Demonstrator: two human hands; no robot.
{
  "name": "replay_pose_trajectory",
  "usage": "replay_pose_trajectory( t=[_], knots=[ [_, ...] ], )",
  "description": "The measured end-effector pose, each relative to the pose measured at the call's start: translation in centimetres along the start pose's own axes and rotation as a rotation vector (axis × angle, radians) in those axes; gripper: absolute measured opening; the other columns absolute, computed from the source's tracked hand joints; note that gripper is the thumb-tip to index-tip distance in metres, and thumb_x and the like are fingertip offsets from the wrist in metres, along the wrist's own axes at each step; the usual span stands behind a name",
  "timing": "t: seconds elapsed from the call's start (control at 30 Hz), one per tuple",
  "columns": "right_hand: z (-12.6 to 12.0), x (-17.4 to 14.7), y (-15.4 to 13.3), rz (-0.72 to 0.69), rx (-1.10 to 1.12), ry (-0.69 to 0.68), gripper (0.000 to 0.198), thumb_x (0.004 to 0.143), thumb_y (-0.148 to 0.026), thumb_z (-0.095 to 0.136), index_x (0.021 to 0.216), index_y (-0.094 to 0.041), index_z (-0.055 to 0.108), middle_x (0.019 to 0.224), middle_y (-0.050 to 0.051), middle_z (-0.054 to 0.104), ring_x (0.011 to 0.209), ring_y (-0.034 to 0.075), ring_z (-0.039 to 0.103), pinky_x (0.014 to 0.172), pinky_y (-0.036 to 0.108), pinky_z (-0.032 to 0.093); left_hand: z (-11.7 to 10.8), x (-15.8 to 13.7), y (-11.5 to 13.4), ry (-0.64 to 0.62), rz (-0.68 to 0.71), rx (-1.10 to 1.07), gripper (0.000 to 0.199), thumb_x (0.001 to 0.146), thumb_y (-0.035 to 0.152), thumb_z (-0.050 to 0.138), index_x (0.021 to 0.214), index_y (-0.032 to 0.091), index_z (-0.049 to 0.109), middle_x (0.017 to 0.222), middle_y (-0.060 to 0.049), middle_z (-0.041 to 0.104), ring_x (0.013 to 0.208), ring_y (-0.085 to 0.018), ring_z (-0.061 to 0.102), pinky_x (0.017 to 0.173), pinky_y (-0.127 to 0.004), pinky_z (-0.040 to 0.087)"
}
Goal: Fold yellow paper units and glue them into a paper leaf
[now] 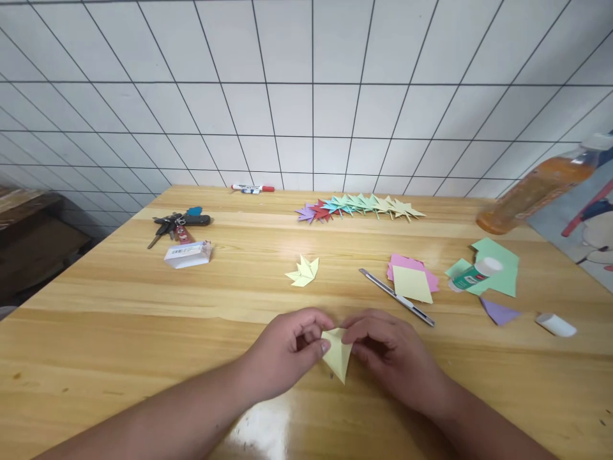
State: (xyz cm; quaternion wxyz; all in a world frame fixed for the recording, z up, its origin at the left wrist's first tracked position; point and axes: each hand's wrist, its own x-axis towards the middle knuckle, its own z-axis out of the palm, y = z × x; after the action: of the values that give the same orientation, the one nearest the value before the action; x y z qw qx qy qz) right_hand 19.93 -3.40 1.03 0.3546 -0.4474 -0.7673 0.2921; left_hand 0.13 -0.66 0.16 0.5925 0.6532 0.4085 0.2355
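Observation:
A folded piece of pale yellow paper [338, 355] is between my hands, near the front middle of the table, with its point toward me. My left hand [297, 342] pinches its left edge between thumb and fingers. On the other side, my right hand [390, 351] grips the upper right corner, its thumb partly hidden. Beyond the hands lies a pale yellow folded paper leaf shape [303, 271]. A utility knife [397, 297] rests just past my right hand, beside a yellow square sheet [412, 284] on top of pink sheets [433, 279].
A row of coloured folded paper leaves [359, 206] lies along the back. At right are a glue stick [476, 275], green paper [507, 268], purple paper [499, 312], a white cap [555, 324] and a bottle [541, 185]. Keys [172, 225], a small box [188, 254] and a marker [253, 188] lie left.

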Motion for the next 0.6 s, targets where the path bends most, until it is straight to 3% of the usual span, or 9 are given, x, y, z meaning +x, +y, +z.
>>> replay_pose_trajectory(
  t=[0.47,0.6],
  knots=[
    [0.13,0.00,-0.81,-0.007,-0.020,0.037,0.018,0.076,-0.006,0.054,0.071,-0.022,0.062,0.079,0.000,0.066,0.074,0.011,0.061,0.066,0.021,0.047,0.05,0.01,0.09,-0.010,-0.008,-0.064,0.013,0.078,0.022,0.056,0.089,0.015,0.054,0.063,0.005,0.042,0.057,-0.008,0.039,0.055,-0.020,0.032],
    [0.48,-0.43,-0.81,0.144,0.074,0.081,0.018,0.076,-0.009,0.054,0.087,-0.023,0.059,0.080,0.000,0.066,0.071,0.012,0.062,0.065,0.023,0.050,0.03,-0.01,0.02,-0.014,-0.002,-0.083,0.014,0.078,0.025,0.057,0.087,0.015,0.054,0.063,0.005,0.042,0.058,-0.008,0.040,0.056,-0.020,0.032]
  ],
)
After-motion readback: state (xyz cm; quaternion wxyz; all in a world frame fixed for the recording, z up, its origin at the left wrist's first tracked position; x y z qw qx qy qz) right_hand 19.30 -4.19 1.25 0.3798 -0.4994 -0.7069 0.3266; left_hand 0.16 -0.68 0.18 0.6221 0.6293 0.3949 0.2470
